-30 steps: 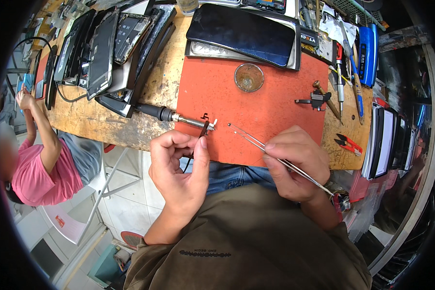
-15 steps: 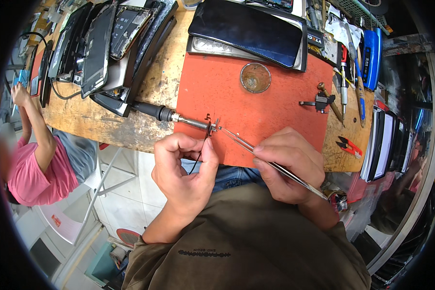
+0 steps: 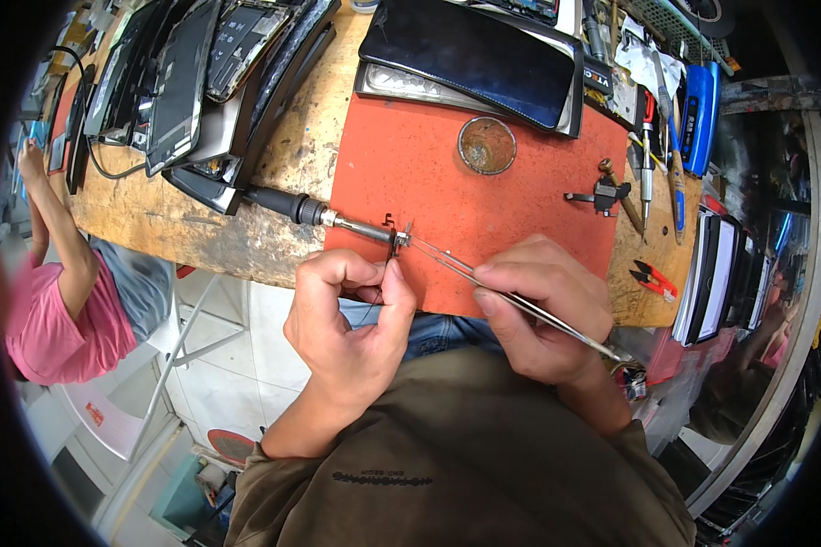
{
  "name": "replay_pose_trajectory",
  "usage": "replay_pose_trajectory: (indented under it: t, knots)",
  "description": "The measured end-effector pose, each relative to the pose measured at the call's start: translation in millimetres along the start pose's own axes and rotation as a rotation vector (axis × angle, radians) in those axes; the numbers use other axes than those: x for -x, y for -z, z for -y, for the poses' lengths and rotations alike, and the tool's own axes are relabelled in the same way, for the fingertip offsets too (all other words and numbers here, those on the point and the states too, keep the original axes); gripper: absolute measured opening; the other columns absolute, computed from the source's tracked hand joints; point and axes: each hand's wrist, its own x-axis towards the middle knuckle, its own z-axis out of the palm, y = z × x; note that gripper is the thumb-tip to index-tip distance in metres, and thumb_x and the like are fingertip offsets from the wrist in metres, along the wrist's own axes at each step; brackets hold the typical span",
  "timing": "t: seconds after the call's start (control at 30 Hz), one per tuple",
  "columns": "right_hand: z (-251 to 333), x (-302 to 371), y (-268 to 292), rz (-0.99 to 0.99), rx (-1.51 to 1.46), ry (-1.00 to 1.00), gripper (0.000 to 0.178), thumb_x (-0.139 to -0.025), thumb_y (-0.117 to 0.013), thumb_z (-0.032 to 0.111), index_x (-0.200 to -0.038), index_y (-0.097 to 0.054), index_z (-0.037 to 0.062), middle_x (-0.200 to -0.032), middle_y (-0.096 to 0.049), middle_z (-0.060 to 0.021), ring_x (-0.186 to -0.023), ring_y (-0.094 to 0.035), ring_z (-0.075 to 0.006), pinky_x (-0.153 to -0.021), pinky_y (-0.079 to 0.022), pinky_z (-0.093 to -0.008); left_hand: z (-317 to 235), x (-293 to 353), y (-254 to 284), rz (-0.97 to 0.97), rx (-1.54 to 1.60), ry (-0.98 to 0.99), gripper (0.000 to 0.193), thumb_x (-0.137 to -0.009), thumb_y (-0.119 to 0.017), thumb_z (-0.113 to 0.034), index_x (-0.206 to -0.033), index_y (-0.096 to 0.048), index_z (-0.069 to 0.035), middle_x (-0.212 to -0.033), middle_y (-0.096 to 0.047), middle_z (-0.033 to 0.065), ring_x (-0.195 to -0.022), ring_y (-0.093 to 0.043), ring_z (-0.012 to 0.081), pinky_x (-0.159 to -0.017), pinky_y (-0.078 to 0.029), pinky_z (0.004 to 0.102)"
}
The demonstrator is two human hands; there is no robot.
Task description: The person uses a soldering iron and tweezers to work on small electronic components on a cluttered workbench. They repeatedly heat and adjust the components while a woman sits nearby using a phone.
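My left hand (image 3: 342,314) pinches a thin, dark, strip-like part (image 3: 394,246) between thumb and forefinger, its upper end bent and standing above the fingertips. A small metal piece sits at that end; its kind is too small to make out. From the left, a black-handled soldering iron (image 3: 287,204) lies over the mat edge, its metal end right beside the part. Slim metal tweezers (image 3: 470,276) rest in my right hand (image 3: 552,305), gripped like a pen. Their tips reach the small metal piece; whether they close on it cannot be told.
An orange-red mat (image 3: 410,173) covers the bench middle, with a small glass cup (image 3: 486,146) and a black clamp-like tool (image 3: 602,194). Phone screens (image 3: 178,100) pile up left; a dark phone panel (image 3: 474,59) lies behind. Red snips (image 3: 655,280) lie right. A person in pink (image 3: 64,314) sits left.
The tweezer tips have moved slightly left, closer to the part in my left hand. My left hand keeps its pinch. The whole view has shifted a little.
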Motion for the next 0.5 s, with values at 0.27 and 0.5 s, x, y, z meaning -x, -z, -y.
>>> replay_pose_trajectory:
  t: [0.27, 0.5]
  knots:
    - [-1.9, -2.2, -0.2, 0.018, -0.023, -0.041, 0.026, -0.080, -0.081, -0.011, -0.104, -0.074, -0.0059, -0.088, -0.073, -0.0171, -0.075, -0.072, -0.0286, -0.065, -0.056, -0.0359, 0.3, -0.7, 0.3, 0.001, -0.023, -0.016, 0.028, -0.083, -0.082, 0.008, -0.095, -0.060, -0.003, -0.080, -0.064, 0.0039, -0.059, -0.062, 0.0103, -0.057, -0.052, 0.0248]
    - [-2.3, -0.7, 0.5, 0.026, -0.017, -0.036, 0.025, -0.080, -0.081, -0.011, -0.104, -0.074, -0.0056, -0.089, -0.074, -0.0165, -0.076, -0.073, -0.0286, -0.066, -0.056, -0.0361, 0.4, -1.0, -1.2, -0.008, -0.025, -0.015, 0.028, -0.082, -0.083, 0.008, -0.094, -0.060, -0.004, -0.080, -0.063, 0.0039, -0.059, -0.062, 0.0112, -0.056, -0.052, 0.0252]
